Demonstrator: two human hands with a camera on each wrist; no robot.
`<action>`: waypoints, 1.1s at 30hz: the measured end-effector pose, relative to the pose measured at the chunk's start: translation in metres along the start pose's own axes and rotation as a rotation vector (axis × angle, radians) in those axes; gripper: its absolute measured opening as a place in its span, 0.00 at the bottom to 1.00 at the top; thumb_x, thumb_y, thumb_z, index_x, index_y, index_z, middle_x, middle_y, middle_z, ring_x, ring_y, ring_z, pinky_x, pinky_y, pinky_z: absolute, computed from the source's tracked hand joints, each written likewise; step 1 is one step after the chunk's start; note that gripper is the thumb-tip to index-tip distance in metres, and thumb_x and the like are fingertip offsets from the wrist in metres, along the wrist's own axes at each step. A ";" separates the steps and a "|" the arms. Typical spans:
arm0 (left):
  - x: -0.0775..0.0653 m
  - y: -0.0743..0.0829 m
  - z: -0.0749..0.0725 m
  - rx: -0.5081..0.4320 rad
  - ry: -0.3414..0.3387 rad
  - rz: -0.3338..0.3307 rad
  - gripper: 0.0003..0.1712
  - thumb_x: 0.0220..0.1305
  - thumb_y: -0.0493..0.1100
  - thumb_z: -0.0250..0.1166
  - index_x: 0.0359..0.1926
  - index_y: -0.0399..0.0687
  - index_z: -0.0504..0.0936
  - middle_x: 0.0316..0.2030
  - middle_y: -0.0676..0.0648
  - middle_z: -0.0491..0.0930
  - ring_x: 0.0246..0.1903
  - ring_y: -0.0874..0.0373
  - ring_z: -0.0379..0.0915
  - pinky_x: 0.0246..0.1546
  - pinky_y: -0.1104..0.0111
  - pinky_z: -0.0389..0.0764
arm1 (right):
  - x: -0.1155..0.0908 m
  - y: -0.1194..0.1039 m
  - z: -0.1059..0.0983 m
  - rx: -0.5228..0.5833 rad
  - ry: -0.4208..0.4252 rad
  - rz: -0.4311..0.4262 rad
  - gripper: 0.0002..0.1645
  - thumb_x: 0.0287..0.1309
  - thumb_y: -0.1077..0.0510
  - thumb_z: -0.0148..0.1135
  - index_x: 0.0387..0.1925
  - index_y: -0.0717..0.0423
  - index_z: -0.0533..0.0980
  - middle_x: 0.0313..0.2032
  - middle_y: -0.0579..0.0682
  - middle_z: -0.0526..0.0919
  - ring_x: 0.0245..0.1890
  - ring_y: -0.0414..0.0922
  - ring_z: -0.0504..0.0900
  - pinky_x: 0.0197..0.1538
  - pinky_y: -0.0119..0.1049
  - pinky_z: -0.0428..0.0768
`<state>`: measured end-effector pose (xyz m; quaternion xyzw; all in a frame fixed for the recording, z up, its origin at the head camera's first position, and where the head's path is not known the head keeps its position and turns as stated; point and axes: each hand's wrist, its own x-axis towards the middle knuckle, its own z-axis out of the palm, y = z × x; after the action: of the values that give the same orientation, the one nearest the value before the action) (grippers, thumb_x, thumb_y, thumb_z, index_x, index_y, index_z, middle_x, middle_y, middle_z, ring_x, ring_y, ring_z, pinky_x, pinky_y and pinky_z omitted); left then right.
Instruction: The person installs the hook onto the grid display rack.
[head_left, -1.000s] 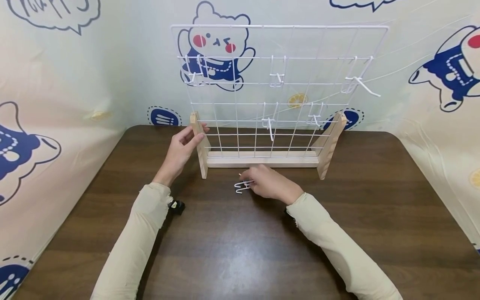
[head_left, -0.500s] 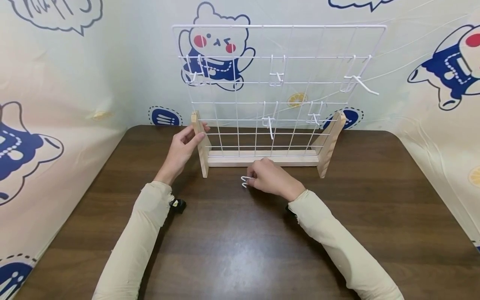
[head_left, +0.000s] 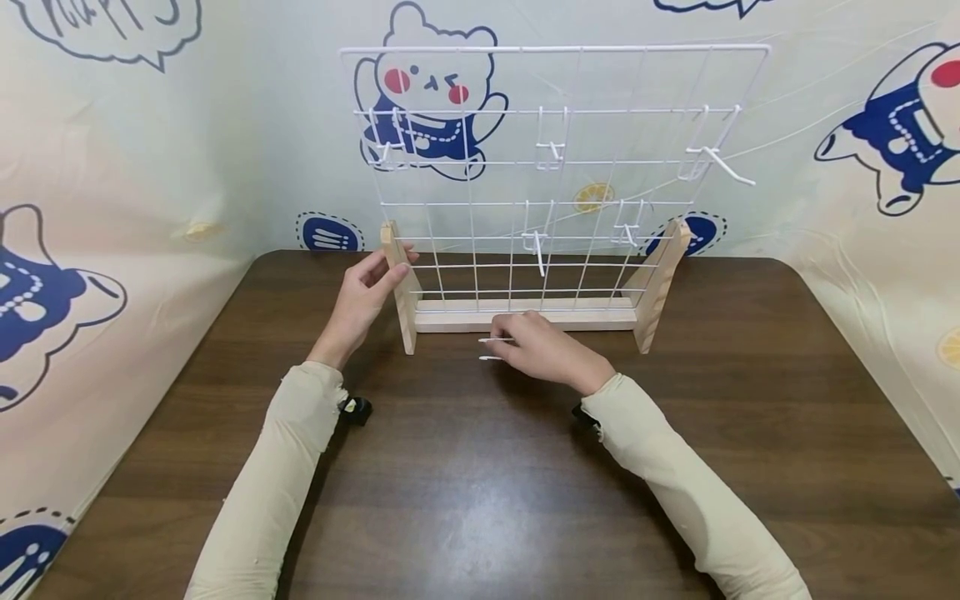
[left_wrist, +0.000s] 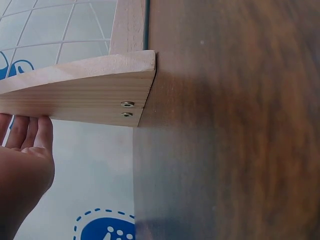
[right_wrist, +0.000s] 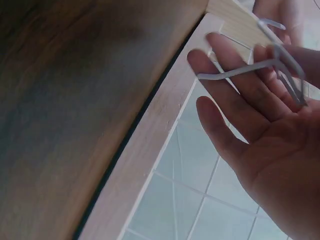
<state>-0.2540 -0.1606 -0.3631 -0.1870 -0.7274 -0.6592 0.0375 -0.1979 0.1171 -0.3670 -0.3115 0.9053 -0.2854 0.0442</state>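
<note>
In the head view a white wire grid [head_left: 555, 50] stands upright in a pale wooden stand with a side panel at each end. My left hand [head_left: 358, 298] grips the left side panel [head_left: 407, 321], thumb in front and fingertips reaching behind. In the left wrist view, fingers touch that panel's edge [left_wrist: 85, 92]. Low in front of the base, my right hand [head_left: 546, 352] holds a white wire hook [head_left: 491, 340]. The right wrist view shows this hook [right_wrist: 240, 71] pinched near the thumb, its long prong crossing the other fingers. Part of the hook is hidden in the head view.
Several white hooks hang on the grid, among them a long one [head_left: 723, 167] at upper right and another [head_left: 540, 254] lower in the middle. The right side panel [head_left: 660, 292] rises beside the grid. A patterned cloth [head_left: 247, 125] hangs behind the brown table [head_left: 480, 500].
My right hand has lifted slightly and turned the hook, so its bent ends now look like two straight tips pointing left. The left hand stays on the side panel.
</note>
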 end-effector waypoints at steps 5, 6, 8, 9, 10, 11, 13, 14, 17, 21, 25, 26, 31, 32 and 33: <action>0.000 -0.003 0.001 -0.007 -0.014 -0.003 0.22 0.73 0.43 0.60 0.64 0.43 0.76 0.60 0.34 0.75 0.61 0.50 0.71 0.61 0.56 0.70 | -0.001 0.006 -0.002 0.185 -0.003 0.053 0.11 0.71 0.56 0.54 0.32 0.55 0.76 0.28 0.50 0.85 0.24 0.43 0.79 0.32 0.35 0.76; 0.000 -0.004 0.001 -0.008 -0.017 -0.003 0.22 0.73 0.43 0.60 0.64 0.41 0.75 0.60 0.34 0.75 0.62 0.48 0.70 0.62 0.55 0.70 | -0.001 0.007 -0.003 0.216 -0.003 0.058 0.11 0.71 0.56 0.55 0.32 0.55 0.77 0.30 0.50 0.85 0.26 0.44 0.81 0.33 0.35 0.77; 0.000 -0.005 0.002 -0.005 -0.022 -0.006 0.23 0.74 0.43 0.59 0.65 0.39 0.74 0.59 0.38 0.77 0.63 0.46 0.69 0.63 0.54 0.69 | -0.002 0.009 -0.005 0.255 0.004 0.059 0.08 0.68 0.56 0.57 0.33 0.55 0.78 0.35 0.49 0.86 0.29 0.45 0.83 0.34 0.36 0.78; 0.000 -0.005 0.002 -0.005 -0.023 -0.006 0.23 0.74 0.43 0.59 0.65 0.39 0.74 0.59 0.39 0.77 0.63 0.46 0.69 0.63 0.53 0.68 | -0.002 0.010 -0.005 0.262 0.009 0.057 0.07 0.66 0.57 0.57 0.34 0.54 0.78 0.36 0.48 0.86 0.31 0.44 0.83 0.36 0.36 0.79; 0.000 -0.005 0.002 -0.005 -0.023 -0.007 0.23 0.74 0.43 0.58 0.65 0.40 0.74 0.58 0.41 0.78 0.63 0.47 0.69 0.63 0.53 0.68 | -0.002 0.011 -0.006 0.267 0.013 0.053 0.06 0.65 0.57 0.58 0.34 0.54 0.78 0.38 0.47 0.86 0.33 0.44 0.83 0.38 0.36 0.78; 0.000 -0.005 0.002 -0.006 -0.023 -0.006 0.22 0.74 0.43 0.58 0.65 0.40 0.74 0.58 0.42 0.78 0.63 0.47 0.70 0.63 0.53 0.68 | -0.002 0.011 -0.006 0.259 0.017 0.048 0.05 0.63 0.57 0.58 0.34 0.53 0.79 0.37 0.47 0.85 0.34 0.43 0.82 0.39 0.37 0.78; 0.000 -0.004 0.001 -0.001 -0.023 -0.007 0.22 0.74 0.43 0.58 0.65 0.43 0.75 0.58 0.41 0.78 0.62 0.49 0.70 0.63 0.52 0.68 | -0.001 0.012 -0.006 0.231 0.026 0.044 0.04 0.60 0.57 0.59 0.35 0.53 0.79 0.36 0.46 0.84 0.36 0.42 0.81 0.40 0.37 0.77; 0.000 -0.004 0.001 0.001 -0.024 -0.006 0.22 0.74 0.43 0.58 0.65 0.44 0.75 0.59 0.39 0.77 0.62 0.49 0.70 0.64 0.52 0.68 | -0.001 0.012 -0.006 0.218 0.024 0.040 0.05 0.59 0.58 0.60 0.36 0.53 0.79 0.35 0.45 0.84 0.37 0.41 0.80 0.41 0.37 0.76; 0.000 -0.003 0.000 0.002 -0.025 -0.004 0.21 0.74 0.43 0.59 0.64 0.44 0.76 0.60 0.34 0.75 0.63 0.46 0.69 0.64 0.51 0.68 | -0.001 0.011 -0.006 0.196 0.010 0.031 0.09 0.56 0.58 0.61 0.40 0.55 0.78 0.32 0.45 0.82 0.34 0.41 0.79 0.39 0.36 0.76; -0.001 -0.002 -0.001 0.000 -0.026 -0.001 0.21 0.74 0.43 0.58 0.64 0.46 0.76 0.61 0.34 0.75 0.64 0.40 0.66 0.65 0.48 0.67 | -0.001 0.008 -0.007 0.195 -0.001 0.009 0.12 0.58 0.57 0.64 0.43 0.56 0.78 0.26 0.44 0.77 0.27 0.39 0.73 0.34 0.34 0.72; -0.001 -0.002 -0.001 0.005 -0.028 -0.006 0.21 0.74 0.44 0.59 0.64 0.47 0.76 0.61 0.35 0.75 0.65 0.40 0.66 0.65 0.47 0.66 | -0.001 0.007 -0.007 0.218 0.044 -0.009 0.08 0.62 0.57 0.65 0.41 0.57 0.80 0.25 0.43 0.79 0.27 0.39 0.73 0.34 0.33 0.72; -0.001 -0.002 -0.002 0.003 -0.027 -0.008 0.21 0.74 0.44 0.59 0.64 0.47 0.76 0.61 0.35 0.75 0.65 0.40 0.66 0.65 0.48 0.66 | 0.000 0.007 -0.007 0.226 0.057 -0.009 0.08 0.62 0.57 0.66 0.40 0.57 0.81 0.26 0.43 0.80 0.27 0.39 0.74 0.34 0.33 0.73; 0.000 -0.002 -0.003 -0.001 -0.021 -0.017 0.22 0.73 0.44 0.60 0.64 0.46 0.76 0.61 0.37 0.75 0.65 0.43 0.67 0.65 0.48 0.66 | 0.001 0.008 -0.006 0.310 0.067 0.014 0.09 0.59 0.58 0.71 0.41 0.56 0.81 0.23 0.48 0.80 0.24 0.44 0.77 0.31 0.34 0.75; 0.000 -0.002 -0.003 -0.002 -0.020 -0.019 0.22 0.73 0.45 0.60 0.64 0.46 0.76 0.61 0.37 0.75 0.65 0.43 0.67 0.65 0.48 0.66 | 0.001 0.008 -0.006 0.331 0.064 0.017 0.09 0.59 0.59 0.71 0.40 0.55 0.81 0.22 0.49 0.80 0.24 0.46 0.78 0.30 0.34 0.75; 0.000 -0.002 -0.003 -0.001 -0.020 -0.019 0.22 0.73 0.45 0.60 0.64 0.46 0.76 0.61 0.37 0.75 0.64 0.44 0.67 0.65 0.48 0.66 | 0.001 0.007 -0.006 0.350 0.066 0.014 0.08 0.59 0.59 0.71 0.39 0.55 0.81 0.22 0.49 0.80 0.24 0.46 0.78 0.29 0.34 0.75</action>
<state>-0.2553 -0.1635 -0.3647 -0.1867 -0.7291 -0.6581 0.0240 -0.2044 0.1238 -0.3658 -0.2832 0.8449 -0.4484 0.0699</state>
